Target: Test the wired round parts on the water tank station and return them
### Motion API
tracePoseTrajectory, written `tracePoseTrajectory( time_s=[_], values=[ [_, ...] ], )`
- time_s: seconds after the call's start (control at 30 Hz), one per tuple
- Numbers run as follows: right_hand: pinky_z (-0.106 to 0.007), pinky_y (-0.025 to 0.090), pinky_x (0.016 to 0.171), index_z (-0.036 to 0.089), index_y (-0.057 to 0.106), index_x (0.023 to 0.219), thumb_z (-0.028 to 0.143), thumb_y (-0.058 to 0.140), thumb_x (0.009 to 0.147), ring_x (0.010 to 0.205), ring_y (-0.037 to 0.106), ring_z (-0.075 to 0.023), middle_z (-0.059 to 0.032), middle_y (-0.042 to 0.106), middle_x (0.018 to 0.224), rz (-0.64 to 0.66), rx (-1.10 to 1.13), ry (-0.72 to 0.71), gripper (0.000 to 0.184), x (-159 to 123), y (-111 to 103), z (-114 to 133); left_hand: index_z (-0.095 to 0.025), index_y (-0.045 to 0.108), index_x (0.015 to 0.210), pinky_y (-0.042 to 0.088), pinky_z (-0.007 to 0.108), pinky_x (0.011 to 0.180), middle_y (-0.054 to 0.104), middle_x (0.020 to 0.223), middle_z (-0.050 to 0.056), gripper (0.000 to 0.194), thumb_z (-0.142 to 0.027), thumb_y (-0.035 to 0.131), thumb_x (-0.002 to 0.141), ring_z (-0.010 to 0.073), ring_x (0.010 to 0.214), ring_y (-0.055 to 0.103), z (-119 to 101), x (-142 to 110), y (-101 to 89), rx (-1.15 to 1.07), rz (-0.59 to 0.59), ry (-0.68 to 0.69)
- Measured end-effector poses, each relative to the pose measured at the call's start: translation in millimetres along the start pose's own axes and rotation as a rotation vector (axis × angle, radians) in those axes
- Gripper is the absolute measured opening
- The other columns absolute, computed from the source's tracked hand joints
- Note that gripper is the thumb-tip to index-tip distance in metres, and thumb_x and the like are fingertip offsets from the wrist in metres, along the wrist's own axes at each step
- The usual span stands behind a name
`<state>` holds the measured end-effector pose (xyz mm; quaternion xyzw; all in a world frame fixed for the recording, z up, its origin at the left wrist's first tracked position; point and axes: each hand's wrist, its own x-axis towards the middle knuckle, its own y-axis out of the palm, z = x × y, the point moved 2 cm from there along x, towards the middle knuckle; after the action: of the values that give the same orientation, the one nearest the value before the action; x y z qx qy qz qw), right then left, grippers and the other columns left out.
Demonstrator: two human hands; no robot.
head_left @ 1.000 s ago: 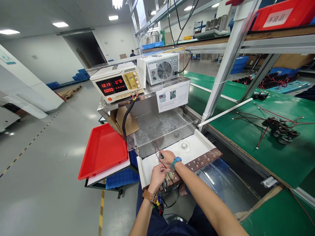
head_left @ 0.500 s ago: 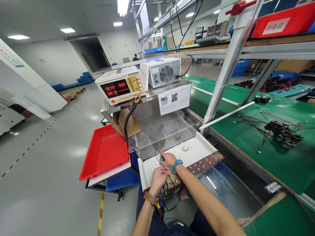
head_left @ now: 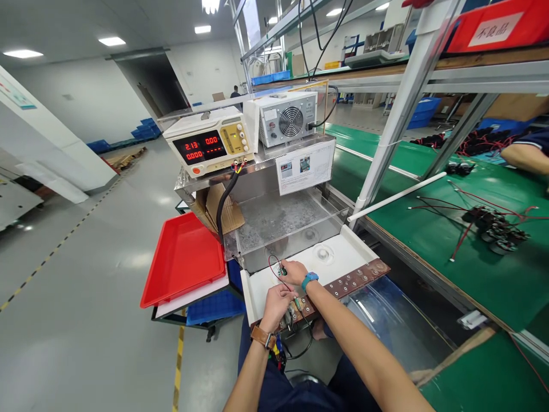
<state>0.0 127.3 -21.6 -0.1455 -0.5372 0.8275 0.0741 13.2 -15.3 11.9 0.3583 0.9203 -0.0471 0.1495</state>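
My right hand, with a blue watch on its wrist, pinches a small dark and green part with a thin red wire looping from it, over the white tray. My left hand, with a brown strap on the wrist, is closed near the left end of the brown contact strip, its fingers pinched on the red and black leads there. Behind the tray stands a clear plastic enclosure. Above it a power supply shows red digits.
A red tray rests on a blue crate to the left. A fan-fronted unit sits beside the supply. A green bench on the right carries wired parts. Another person's arm shows at far right.
The supply's upper right reading dropped from 0.70 to 0.00. My hands stayed nearly in place. Another person's arm came into view at the far right.
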Motion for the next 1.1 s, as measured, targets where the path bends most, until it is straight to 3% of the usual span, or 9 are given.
tracePoseTrajectory(
  time_s=[0.4,1.1],
  values=[
    [-0.028,0.038,0.072,0.022,0.057,0.115,0.046,0.064,0.083,0.094,0.064,-0.0243,-0.0075,0.070,0.101,0.002,-0.001,-0.009,0.041,1.2,2.8,-3.2,-0.017,0.064,0.070,0.047,0.025,0.059,0.070,0.061,0.004,0.024,-0.029,0.080,0.057,0.0173,0.061,0.066,2.0,0.6,0.7,-0.047,0.000,-0.027],
    [-0.027,0.037,0.070,0.021,0.058,0.111,0.046,0.065,0.081,0.092,0.065,-0.0246,-0.0072,0.071,0.099,-0.018,0.000,-0.015,0.040,3.1,5.4,-4.9,-0.017,0.066,0.071,0.049,0.024,0.062,0.074,0.067,0.006,0.020,-0.028,0.078,0.061,0.0180,0.066,0.070,3.5,0.6,0.5,-0.039,0.004,-0.031]
  ],
)
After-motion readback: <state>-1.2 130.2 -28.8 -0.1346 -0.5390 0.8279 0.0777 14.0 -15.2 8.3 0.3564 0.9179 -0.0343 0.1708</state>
